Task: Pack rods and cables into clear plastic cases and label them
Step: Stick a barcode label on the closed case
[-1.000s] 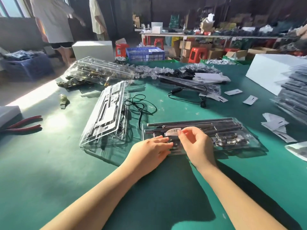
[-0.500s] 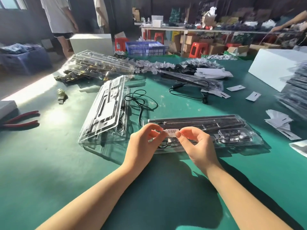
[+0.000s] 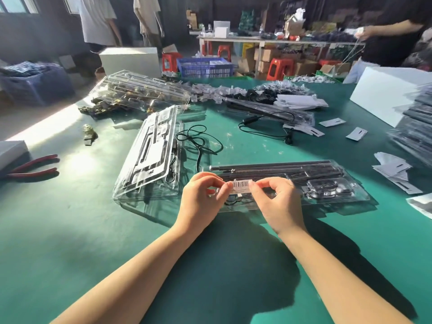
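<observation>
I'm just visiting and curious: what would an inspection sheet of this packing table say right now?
Surface: green table, sunlit at left.
Job's things: packed clear case of rods; open case beside it; barcode label.
Clutter: red pliers, loose paper cards, stacked cases.
Hands: left hand and right hand pinch the label's ends above the packed case.
Cables: black cable loose by the open case.
Surroundings: people standing, blue crate, red stools.

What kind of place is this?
Probably a small packing workshop: stacks of clear plastic cases on a green table, cardboard boxes behind, and both hands holding a barcode label.
</observation>
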`<state>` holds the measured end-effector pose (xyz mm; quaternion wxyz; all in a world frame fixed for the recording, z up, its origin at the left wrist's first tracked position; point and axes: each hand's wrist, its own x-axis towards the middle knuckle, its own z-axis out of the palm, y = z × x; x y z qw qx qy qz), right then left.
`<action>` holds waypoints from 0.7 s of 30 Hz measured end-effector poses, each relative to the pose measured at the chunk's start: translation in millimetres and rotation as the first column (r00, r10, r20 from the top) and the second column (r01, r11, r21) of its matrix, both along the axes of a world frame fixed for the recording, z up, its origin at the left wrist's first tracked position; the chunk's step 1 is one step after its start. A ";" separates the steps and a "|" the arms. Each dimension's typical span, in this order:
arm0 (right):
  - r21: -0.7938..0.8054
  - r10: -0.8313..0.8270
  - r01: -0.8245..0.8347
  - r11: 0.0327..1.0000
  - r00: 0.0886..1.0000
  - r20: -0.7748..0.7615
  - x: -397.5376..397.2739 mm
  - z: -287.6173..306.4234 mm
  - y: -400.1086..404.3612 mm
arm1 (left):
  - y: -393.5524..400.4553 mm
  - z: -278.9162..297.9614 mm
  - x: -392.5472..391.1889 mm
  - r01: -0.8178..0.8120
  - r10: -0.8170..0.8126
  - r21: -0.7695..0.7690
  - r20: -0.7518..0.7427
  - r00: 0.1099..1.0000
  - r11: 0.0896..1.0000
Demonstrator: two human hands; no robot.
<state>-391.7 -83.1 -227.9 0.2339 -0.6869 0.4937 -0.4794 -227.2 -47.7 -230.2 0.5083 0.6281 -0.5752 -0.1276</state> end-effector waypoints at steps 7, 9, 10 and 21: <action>0.033 -0.012 0.018 0.999 0.982 -0.189 5.1 -3.9 -3.4 | -1.8 -2.3 0.9 -0.061 0.051 0.078 0.125 0.991 0.995; 0.026 -0.028 0.034 0.999 0.979 -0.203 6.2 -5.1 -3.1 | -1.1 -2.2 -1.0 -0.058 0.048 0.074 0.132 0.990 0.996; 0.018 -0.036 0.041 0.999 0.975 -0.218 6.8 -5.6 -3.3 | -0.9 -2.0 -1.9 -0.056 0.046 0.076 0.137 0.989 0.996; -0.045 0.090 -0.175 0.983 0.692 -0.716 -8.2 -1.8 4.2 | 14.5 3.3 -7.8 0.001 -0.142 0.215 0.642 0.753 0.977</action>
